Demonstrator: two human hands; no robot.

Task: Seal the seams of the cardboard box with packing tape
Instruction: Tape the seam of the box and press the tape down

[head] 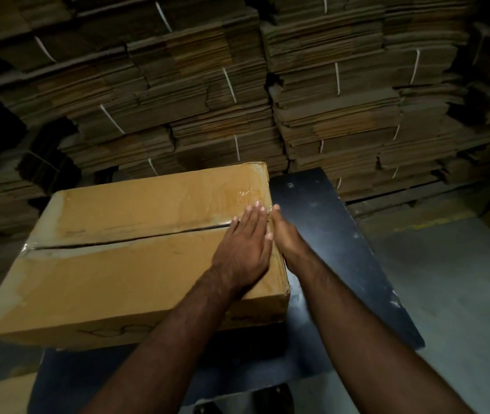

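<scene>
Left hand (243, 246) presses flat, fingers straight, on the taped box (124, 264) top; right hand (285, 237), released, flattens against its end, on the bench (327, 234).

Dark table (327, 222) on grey floor (461, 279); strapped bundles of flattened cardboard (207, 94) stacked high behind.

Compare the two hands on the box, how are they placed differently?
The left hand lies flat on the cardboard box top, over the centre seam; the right hand sits at the box's right edge, against its end. Left fingers show fully; right fingers are mostly hidden. Both press near the seam's right end.
</scene>
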